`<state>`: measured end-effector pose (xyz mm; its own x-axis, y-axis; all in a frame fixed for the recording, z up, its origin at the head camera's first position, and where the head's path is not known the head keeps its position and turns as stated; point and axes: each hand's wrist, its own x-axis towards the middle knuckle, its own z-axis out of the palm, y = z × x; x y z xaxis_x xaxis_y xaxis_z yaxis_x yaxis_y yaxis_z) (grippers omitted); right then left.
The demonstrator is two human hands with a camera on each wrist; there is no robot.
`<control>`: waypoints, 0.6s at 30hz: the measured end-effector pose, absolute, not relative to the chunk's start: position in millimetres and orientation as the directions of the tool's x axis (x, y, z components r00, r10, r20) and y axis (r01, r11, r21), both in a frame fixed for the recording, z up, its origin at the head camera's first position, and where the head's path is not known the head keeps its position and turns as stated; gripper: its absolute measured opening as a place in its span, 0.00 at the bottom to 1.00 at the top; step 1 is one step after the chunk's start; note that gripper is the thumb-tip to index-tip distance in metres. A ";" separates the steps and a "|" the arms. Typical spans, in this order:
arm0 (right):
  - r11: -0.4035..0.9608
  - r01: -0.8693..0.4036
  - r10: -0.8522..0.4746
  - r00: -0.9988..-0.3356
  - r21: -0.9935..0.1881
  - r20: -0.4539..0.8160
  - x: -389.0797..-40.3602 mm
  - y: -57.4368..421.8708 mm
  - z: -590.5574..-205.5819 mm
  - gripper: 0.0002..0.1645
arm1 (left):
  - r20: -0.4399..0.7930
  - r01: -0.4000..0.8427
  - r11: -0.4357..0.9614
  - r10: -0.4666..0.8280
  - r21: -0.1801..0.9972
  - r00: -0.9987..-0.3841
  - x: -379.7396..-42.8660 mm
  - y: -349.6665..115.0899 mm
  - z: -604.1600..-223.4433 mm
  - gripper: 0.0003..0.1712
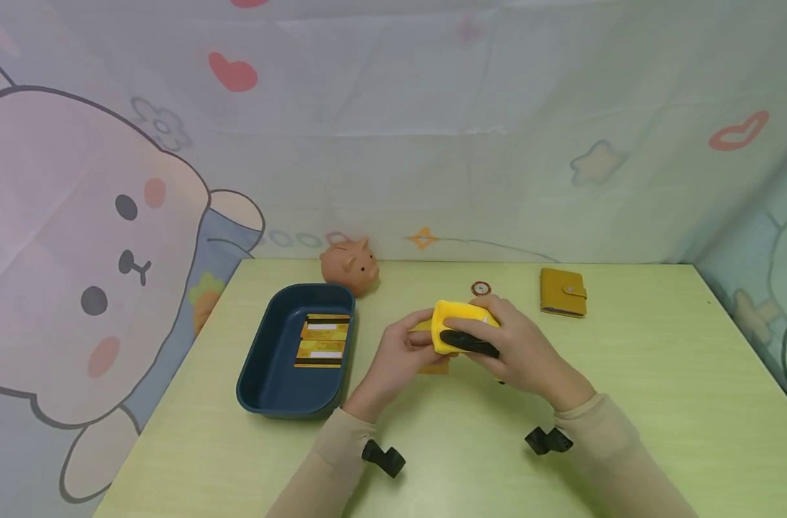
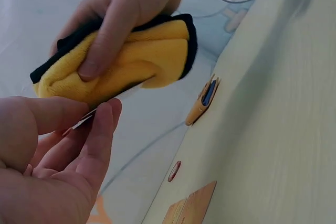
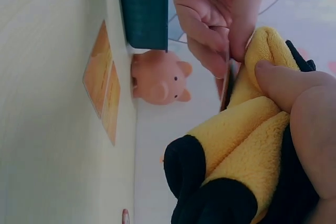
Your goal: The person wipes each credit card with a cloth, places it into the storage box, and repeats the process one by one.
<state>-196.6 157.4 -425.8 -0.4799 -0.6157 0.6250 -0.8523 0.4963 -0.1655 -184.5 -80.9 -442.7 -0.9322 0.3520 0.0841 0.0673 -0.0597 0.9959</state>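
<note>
Hands (image 1: 396, 356) (image 1: 526, 349) round cloth (image 2: 142, 61) and probably card (image 3: 224, 90)

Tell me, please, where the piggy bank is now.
In the head view, the pink piggy bank stands left of centre at the back of the table, behind the far right corner of the blue tray.

Gripping a black-edged yellow cloth (image 3: 236, 135) in the right hand (image 3: 316, 121).
Pinches a thin card (image 3: 224, 97), edge-on, in the left hand (image 3: 215, 19); looks past to two orange cards (image 3: 98, 72), a pink piggy bank (image 3: 159, 80) and a teal tray (image 3: 144, 11).
</note>
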 end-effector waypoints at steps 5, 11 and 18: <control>0.496 -0.856 -0.627 -0.468 -0.145 0.622 -195.6 154.5 -426.4 0.34 | 0.090 0.052 -0.111 0.369 0.992 -0.925 -182.9 -81.7 -440.5 0.32; 0.499 -0.852 -0.631 -0.482 -0.158 0.608 -193.7 153.7 -425.4 0.33 | 0.060 -0.006 -0.186 0.349 0.982 -0.935 -181.5 -81.8 -438.8 0.31; 0.499 -0.855 -0.637 -0.474 -0.143 0.607 -194.3 155.6 -422.4 0.34 | 0.113 0.044 -0.241 0.280 0.970 -0.953 -182.8 -88.1 -434.5 0.32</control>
